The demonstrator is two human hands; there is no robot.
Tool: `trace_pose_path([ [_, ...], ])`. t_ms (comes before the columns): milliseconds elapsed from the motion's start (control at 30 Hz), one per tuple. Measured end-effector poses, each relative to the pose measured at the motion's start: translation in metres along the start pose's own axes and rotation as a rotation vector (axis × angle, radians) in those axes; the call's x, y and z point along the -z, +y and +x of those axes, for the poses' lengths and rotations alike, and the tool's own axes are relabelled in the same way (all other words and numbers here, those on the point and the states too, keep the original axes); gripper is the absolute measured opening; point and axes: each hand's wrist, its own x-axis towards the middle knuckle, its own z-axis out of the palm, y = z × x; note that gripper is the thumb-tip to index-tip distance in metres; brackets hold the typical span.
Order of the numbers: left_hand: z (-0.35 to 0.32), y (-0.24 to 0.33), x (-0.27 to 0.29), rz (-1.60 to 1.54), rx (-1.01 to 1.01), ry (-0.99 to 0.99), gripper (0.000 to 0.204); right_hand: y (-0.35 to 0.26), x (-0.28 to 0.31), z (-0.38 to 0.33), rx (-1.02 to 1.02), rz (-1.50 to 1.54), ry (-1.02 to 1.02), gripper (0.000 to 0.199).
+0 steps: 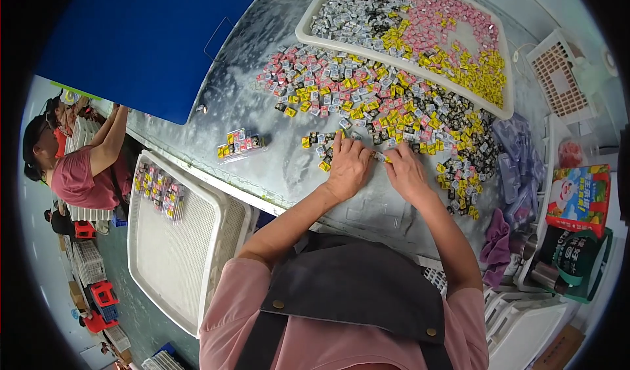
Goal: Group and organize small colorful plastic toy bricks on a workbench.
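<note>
My left hand lies over the near edge of a spread of small block-shaped pieces in yellow, pink, black and grey. Its fingers are bent and close together, the index fingertip against a yellow piece; what lies under them is hidden. Close by on the right, my right hand has thumb and finger pinched on a small yellow-and-white piece between the two hands. A clear plastic tray rests on the table nearer my body. To the left sits a clear case filled with such pieces.
A large white tray of colour-sorted pieces stands at the back. Clear plastic packs and a purple cloth lie to the right. At left are a blue board, a white mesh crate and a co-worker.
</note>
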Motion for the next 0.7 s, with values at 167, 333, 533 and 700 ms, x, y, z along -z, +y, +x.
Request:
trace_pose_path([
  [167, -0.001, 0.002, 0.000, -0.005, 0.000, 0.041, 0.018, -0.003, 0.000, -0.017, -0.011, 0.019, -0.073, 0.027],
  [333, 0.001, 0.001, 0.004, -0.001, 0.011, -0.009, 0.019, 0.002, 0.007, -0.009, 0.007, 0.105, -0.072, 0.032],
  [533, -0.007, 0.004, 0.011, 0.006, -0.009, -0.018, 0.021, 0.003, -0.003, -0.003, 0.034, 0.152, -0.108, 0.040],
  [700, -0.009, 0.012, 0.004, -0.006, -0.009, -0.078, 0.031, 0.006, 0.002, -0.005, 0.010, 0.160, -0.085, 0.040],
])
